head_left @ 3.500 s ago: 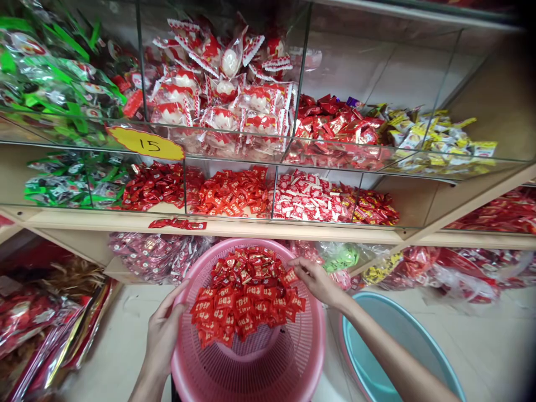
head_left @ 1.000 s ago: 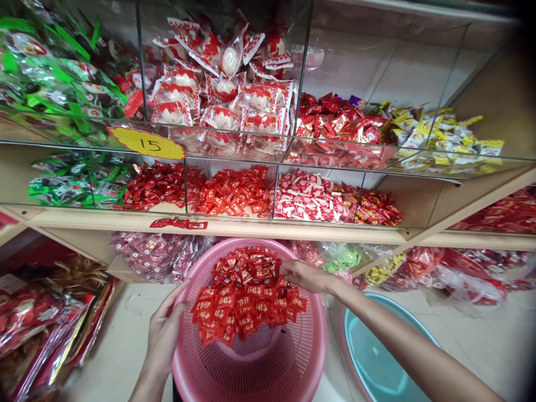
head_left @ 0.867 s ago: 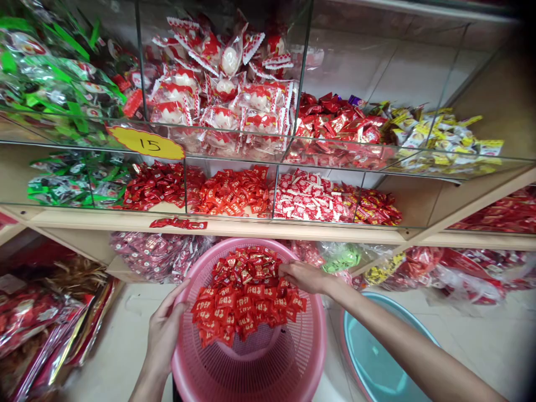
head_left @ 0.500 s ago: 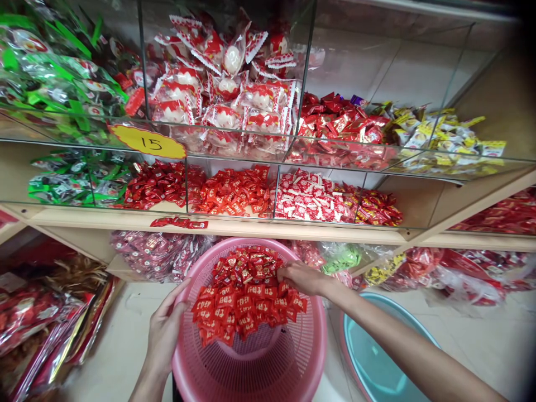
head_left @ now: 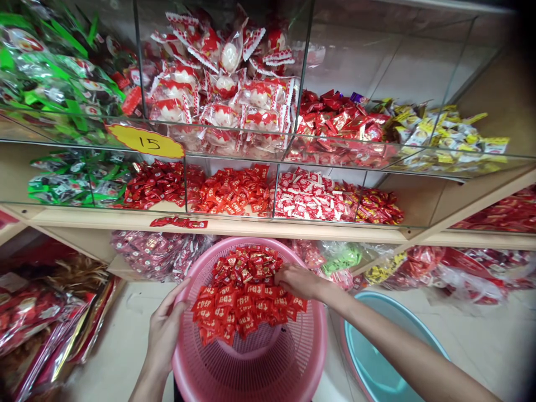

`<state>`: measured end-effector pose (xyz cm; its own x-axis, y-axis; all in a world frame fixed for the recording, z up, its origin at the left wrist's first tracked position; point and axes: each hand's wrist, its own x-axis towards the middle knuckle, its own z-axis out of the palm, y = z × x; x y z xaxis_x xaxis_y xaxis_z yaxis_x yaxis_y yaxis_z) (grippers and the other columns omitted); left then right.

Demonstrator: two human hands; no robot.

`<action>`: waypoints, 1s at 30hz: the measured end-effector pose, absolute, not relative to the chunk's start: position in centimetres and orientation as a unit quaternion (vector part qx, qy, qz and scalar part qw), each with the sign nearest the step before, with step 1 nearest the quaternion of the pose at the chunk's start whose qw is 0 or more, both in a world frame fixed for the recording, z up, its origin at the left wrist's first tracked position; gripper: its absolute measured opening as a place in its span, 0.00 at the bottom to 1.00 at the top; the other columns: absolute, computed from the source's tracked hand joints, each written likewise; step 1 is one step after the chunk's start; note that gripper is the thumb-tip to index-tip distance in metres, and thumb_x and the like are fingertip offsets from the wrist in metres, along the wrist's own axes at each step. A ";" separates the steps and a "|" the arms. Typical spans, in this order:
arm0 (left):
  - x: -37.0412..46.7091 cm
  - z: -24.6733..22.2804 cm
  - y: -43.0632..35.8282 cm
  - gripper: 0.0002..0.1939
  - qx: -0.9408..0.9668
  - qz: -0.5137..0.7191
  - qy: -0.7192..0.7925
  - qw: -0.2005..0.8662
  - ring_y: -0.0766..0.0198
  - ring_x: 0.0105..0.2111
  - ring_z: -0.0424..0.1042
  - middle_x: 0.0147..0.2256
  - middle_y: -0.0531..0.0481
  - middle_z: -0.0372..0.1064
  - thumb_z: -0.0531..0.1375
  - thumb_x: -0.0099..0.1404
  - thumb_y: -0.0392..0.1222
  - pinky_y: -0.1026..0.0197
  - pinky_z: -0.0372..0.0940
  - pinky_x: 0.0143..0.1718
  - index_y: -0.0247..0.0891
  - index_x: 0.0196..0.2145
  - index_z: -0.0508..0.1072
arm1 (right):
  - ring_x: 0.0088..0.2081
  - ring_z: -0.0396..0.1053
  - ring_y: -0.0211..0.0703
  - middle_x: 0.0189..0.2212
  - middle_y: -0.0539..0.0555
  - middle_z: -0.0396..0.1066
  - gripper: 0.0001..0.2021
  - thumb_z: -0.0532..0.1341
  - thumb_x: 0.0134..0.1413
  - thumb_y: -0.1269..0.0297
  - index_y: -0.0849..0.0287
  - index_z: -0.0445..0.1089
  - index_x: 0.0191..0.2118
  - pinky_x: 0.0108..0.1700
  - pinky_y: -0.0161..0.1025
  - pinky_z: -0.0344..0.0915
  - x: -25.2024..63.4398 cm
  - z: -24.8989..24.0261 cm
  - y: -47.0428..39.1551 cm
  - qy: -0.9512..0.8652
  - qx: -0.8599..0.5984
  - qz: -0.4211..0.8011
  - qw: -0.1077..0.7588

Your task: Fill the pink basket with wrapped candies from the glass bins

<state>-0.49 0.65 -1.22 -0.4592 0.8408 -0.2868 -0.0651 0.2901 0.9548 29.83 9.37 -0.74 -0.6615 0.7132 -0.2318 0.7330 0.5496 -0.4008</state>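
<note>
The light, slippery-looking red candy packets (head_left: 247,304) in the pink basket (head_left: 314,363) likely pinch best by their crimped ends; right hand's (head_left: 299,281) fingers curl at them, grip unclear, while left hand's (head_left: 164,329) fingers clasp the left rim.

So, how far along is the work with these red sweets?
Already in the pink basket: a pile of red sweets. In hand: the right hand has curled fingers at the pile, fingertips hidden; the left hand grips the rim. Left: hard to judge; the basket's near side is bare, and a few red packets lie on the shelf edge.
</note>
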 end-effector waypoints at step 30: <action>-1.6 -0.2 0.3 0.31 0.283 0.519 0.625 0.510 0.52 0.48 0.69 0.50 0.51 0.70 0.64 0.49 0.46 0.56 0.65 0.48 0.48 0.53 0.69 | 0.29 0.71 0.45 0.29 0.54 0.73 0.19 0.59 0.34 0.68 0.62 0.67 0.39 0.27 0.36 0.65 29.7 -3.1 -7.4 0.134 0.515 -0.735 -0.420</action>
<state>-1.64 0.34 -0.16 -0.3201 0.8829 -0.3434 -0.1743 0.3014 0.9374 29.68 -7.43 -3.10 -0.1153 0.7561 -0.6442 -0.4789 -0.6105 -0.6308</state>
